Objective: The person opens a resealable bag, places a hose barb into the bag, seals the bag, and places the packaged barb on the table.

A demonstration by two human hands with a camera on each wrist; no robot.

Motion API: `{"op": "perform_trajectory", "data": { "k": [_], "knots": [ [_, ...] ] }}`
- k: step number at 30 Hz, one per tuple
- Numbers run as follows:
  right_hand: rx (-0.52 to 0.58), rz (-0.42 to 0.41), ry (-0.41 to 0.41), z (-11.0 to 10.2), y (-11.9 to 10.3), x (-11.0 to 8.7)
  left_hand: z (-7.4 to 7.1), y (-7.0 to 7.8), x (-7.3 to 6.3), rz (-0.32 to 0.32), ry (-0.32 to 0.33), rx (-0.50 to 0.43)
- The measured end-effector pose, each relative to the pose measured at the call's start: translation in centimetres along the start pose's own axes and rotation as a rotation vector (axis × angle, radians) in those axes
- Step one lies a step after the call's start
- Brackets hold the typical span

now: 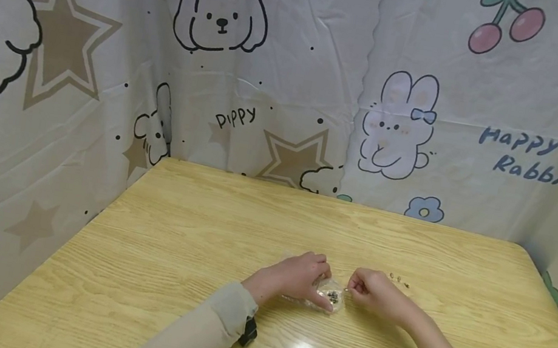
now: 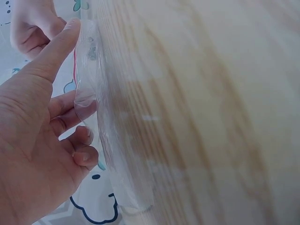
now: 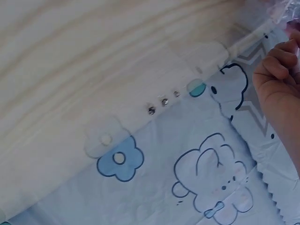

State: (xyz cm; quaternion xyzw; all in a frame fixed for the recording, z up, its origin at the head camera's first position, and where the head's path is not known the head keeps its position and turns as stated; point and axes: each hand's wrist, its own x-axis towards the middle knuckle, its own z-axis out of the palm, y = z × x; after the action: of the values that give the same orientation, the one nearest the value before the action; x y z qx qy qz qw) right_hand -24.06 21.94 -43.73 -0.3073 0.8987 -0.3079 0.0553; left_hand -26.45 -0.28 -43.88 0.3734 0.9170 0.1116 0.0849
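Note:
A clear plastic bag (image 1: 339, 287) lies on the table with several small dark, shiny metal pieces (image 1: 333, 297) in it. My left hand (image 1: 297, 276) holds the bag, its thumb on the near edge and fingers on the far side. In the left wrist view, the bag's film (image 2: 89, 61) stretches between that thumb and the fingers. Just right of the bag, my right hand (image 1: 375, 293) has its fingertips together, pinching a tiny shiny metal piece (image 1: 346, 290). Beyond that hand, several more little metal pieces (image 3: 164, 101) sit spaced in a row on the table.
The wood-grain table (image 1: 194, 215) spreads around both hands. A printed cloth (image 1: 300, 48) hangs behind it and along the sides. On the left wrist is a black strap (image 1: 249, 332). Light glares off the table's near part.

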Motion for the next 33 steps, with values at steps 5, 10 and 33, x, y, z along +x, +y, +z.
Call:
{"op": "perform_trajectory", "data": {
  "k": [5,10,33],
  "knots": [
    [0.010,-0.044,-0.045,0.7,-0.9,0.3,0.1,-0.1,0.1,-0.009,-0.002,-0.026],
    [0.015,-0.051,-0.089,1.2,-1.3,0.4,0.0,-0.2,0.0,-0.005,-0.007,-0.032],
    [0.000,0.033,-0.035,0.4,-1.0,-0.2,0.1,-0.1,0.0,-0.009,-0.008,-0.015]
  ]
}}
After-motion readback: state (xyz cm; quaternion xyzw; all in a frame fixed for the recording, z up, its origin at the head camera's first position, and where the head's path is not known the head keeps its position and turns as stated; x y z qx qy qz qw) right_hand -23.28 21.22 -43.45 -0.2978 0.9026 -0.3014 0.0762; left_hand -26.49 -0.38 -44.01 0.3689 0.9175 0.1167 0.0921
